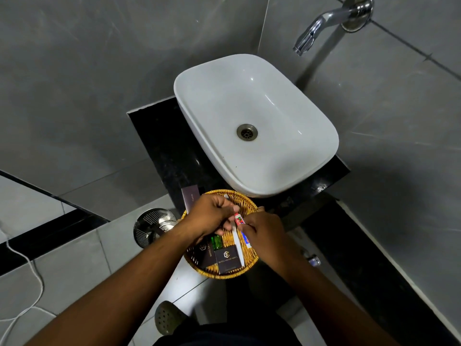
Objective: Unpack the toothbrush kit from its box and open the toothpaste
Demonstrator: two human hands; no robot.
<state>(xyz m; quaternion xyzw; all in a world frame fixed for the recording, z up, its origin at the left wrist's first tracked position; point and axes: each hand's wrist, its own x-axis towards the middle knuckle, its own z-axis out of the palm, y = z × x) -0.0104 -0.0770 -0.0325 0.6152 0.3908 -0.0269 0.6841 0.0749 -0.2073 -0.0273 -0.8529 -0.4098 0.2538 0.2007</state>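
A white cable (pixel 30 268) trails over the floor at far left, and a steel bin (pixel 152 227) stands just below the tabletop (pixel 159 136). A slim box marked "Comb" (pixel 190 198) leans at the basket's far-left rim. The wicker basket (pixel 252 264) sits at the tabletop's near edge, probably so the hotel bits stay together and within easy reach of the sink (pixel 257 121).

The left hand (pixel 212 216) hovers over the basket with its fingers (pixel 224 224) curled shut around the cap end of the toothpaste (pixel 239 219), the white tip poking out at the top; it looks like a pinch meant for twisting the cap. Under this hand lies a green bottle (pixel 216 242), and nearer the person two dark boxes (pixel 228 258) rest flat in the basket.

A white toothbrush (pixel 238 243) runs down between the hands; whether either hand carries it or it rests in the basket, I cannot tell. The right hand (pixel 264 233) has its fingers closed on the lower body of the tube, likely steadying it against the twist. The kit seems unpacked already, with the cap not yet off.

At far right, the tap (pixel 321 23) juts from the wall.
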